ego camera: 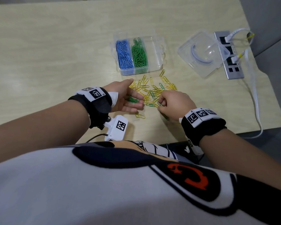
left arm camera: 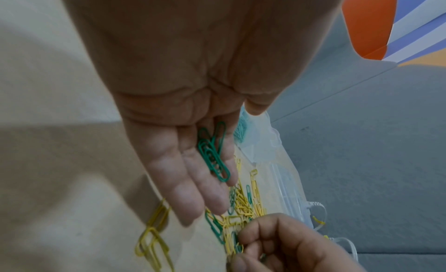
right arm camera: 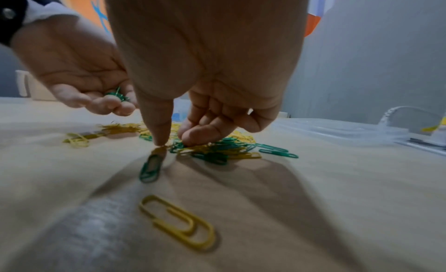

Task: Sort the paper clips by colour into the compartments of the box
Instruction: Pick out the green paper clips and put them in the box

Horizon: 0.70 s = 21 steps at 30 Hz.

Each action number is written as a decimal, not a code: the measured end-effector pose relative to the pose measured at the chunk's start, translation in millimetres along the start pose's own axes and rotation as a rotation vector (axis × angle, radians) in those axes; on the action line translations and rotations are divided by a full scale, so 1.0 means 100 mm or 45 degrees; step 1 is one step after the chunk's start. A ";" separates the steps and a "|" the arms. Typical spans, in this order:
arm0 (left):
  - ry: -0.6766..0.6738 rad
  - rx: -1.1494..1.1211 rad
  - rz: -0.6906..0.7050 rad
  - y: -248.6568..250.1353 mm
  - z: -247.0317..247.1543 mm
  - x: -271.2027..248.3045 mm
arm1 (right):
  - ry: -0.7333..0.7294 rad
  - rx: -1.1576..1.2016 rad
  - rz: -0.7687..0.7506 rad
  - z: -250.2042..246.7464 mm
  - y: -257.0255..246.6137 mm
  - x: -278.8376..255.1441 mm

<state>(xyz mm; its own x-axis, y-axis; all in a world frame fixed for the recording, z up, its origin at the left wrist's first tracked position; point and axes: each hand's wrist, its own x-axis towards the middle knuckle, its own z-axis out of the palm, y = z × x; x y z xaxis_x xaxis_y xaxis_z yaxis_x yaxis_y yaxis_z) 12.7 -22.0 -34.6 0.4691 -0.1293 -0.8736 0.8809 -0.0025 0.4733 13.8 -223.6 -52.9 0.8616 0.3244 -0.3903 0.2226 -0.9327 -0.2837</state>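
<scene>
A clear box [ego camera: 159,46] holds blue clips [ego camera: 124,54] in its left compartment and green clips [ego camera: 139,53] in the middle one; the right one looks bare. In front of it lies a mixed pile of yellow and green clips [ego camera: 152,90]. My left hand [ego camera: 136,101] is palm up beside the pile, fingers straight, with a few green clips [left arm camera: 213,154] lying on them. My right hand [ego camera: 161,105] is curled over the pile's near edge. Its thumb tip [right arm camera: 159,140] and forefinger [right arm camera: 193,136] pinch at a green clip [right arm camera: 150,169].
A clear plastic lid [ego camera: 203,52] lies to the right of the box. Beyond it a power strip [ego camera: 229,54] has white cables [ego camera: 253,88] trailing over the table's right edge. One yellow clip [ego camera: 140,116] lies apart, near me.
</scene>
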 end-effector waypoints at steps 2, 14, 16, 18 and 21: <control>0.005 -0.001 -0.002 -0.01 -0.02 0.00 | 0.015 0.020 0.017 -0.02 0.01 -0.01; 0.011 0.005 0.017 -0.01 0.06 -0.02 | 0.003 -0.080 0.062 -0.06 -0.07 0.00; 0.007 0.005 0.023 -0.01 0.07 -0.01 | 0.066 -0.033 0.055 -0.09 -0.07 0.00; 0.004 0.006 0.026 -0.01 0.08 -0.02 | 0.132 0.080 0.067 -0.11 -0.07 0.02; -0.006 0.005 0.026 -0.01 0.09 -0.02 | 0.179 0.270 0.094 -0.13 -0.07 0.07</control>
<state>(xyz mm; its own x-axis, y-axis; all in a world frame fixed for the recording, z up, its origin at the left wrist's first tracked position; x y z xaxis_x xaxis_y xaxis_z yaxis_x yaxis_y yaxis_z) 10.8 -30.5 -32.6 0.4867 -0.1340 -0.8632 0.8708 -0.0037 0.4916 24.0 -217.3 -42.6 0.9303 0.2176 -0.2954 0.0689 -0.8945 -0.4418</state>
